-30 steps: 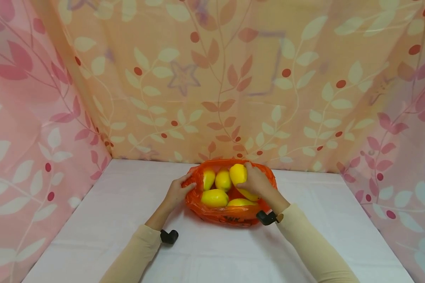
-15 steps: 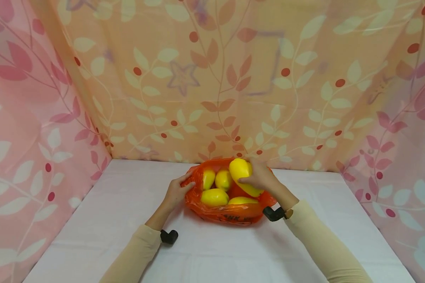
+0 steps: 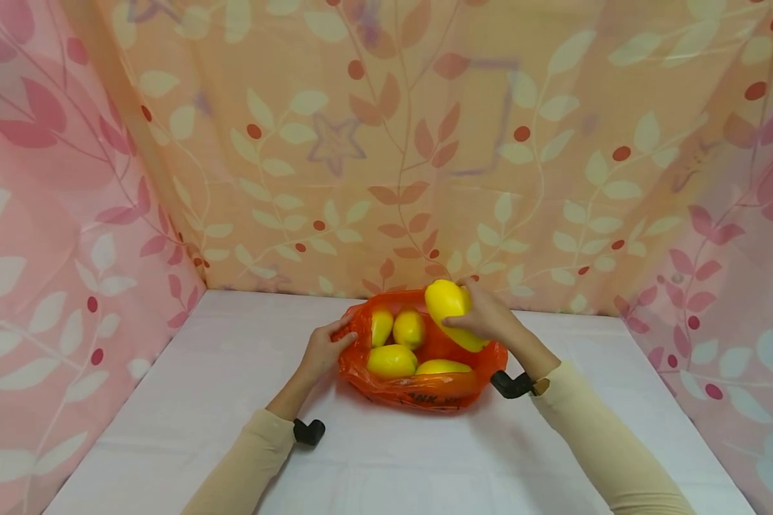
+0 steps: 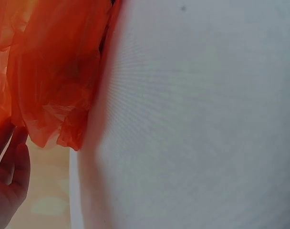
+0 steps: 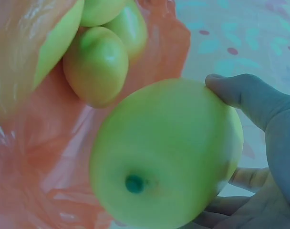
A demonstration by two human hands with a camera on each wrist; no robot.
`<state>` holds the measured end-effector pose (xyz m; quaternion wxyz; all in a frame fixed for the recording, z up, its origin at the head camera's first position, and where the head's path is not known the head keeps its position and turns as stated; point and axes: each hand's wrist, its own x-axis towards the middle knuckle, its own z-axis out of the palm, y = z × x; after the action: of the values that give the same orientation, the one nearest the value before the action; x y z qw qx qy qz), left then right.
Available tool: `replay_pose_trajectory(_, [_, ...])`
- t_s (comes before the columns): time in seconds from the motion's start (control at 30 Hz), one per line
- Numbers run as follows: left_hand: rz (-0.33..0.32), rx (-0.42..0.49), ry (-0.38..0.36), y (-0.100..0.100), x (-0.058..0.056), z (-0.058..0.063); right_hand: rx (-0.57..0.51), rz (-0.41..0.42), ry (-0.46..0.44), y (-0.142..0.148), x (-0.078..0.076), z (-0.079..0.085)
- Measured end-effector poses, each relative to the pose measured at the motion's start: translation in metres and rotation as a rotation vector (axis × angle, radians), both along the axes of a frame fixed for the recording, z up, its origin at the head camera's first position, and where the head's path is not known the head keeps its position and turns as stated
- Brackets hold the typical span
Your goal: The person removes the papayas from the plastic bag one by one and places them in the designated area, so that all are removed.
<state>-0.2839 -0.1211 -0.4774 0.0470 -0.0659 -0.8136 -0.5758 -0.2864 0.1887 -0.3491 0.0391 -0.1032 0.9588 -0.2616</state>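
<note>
A red plastic bag (image 3: 419,397) stands on the white table with its mouth spread wide. My left hand (image 3: 322,350) grips the bag's left rim; in the left wrist view its fingers (image 4: 22,162) lie right at the crumpled plastic. Over the right side of the opening, my right hand (image 3: 489,315) holds a yellow mango (image 3: 449,304), thumb on one side and fingers on the other. The right wrist view shows this mango (image 5: 164,152) up close, its dark stem spot facing the camera. Several other mangoes, such as a front one (image 3: 391,361), lie inside the bag.
White cloth covers the table (image 3: 386,472) around the bag. Behind it hangs an orange curtain (image 3: 335,214) with a leaf print, and pink leaf-print curtains (image 3: 32,286) flank both sides. Dark wrist mounts (image 3: 309,432) sit on the forearms.
My right hand has lifted the mango up and to the right, away from the other mangoes. The left hand has stayed on the bag's rim.
</note>
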Motion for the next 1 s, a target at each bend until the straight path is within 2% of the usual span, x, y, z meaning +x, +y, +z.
replay_pose_trajectory(0.17, [0.009,-0.022,0.001,0.0,0.001,0.0,0.002,0.007,0.002,0.004,-0.001,0.007])
replay_pose_trajectory(0.53, [0.002,0.045,-0.072,-0.001,0.003,0.005,-0.011,-0.004,0.018,0.021,-0.003,0.019])
replay_pose_trajectory(0.77, [0.012,0.04,-0.06,-0.001,0.003,0.005,-0.039,-0.029,-0.009,0.036,-0.005,0.026])
replay_pose_trajectory(1.0, [0.014,0.056,-0.056,-0.001,0.004,0.005,-0.018,-0.041,0.028,0.05,-0.008,0.029])
